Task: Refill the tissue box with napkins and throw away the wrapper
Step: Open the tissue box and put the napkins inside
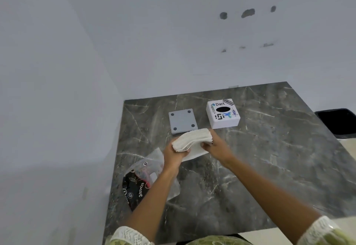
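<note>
A thick stack of white napkins is held above the dark marble table between both hands. My left hand grips its left end from below, and my right hand holds its right end. The white tissue box, covered in stickers with a dark oval hole on top, stands just behind the napkins. Its grey base plate with dark feet lies flat to the left of the box. The clear and black wrapper lies on the table near the left edge, under my left forearm.
White walls meet at a corner behind and left of the table. A black bin sits beyond the table's right edge. A light floor shows to the right of the table.
</note>
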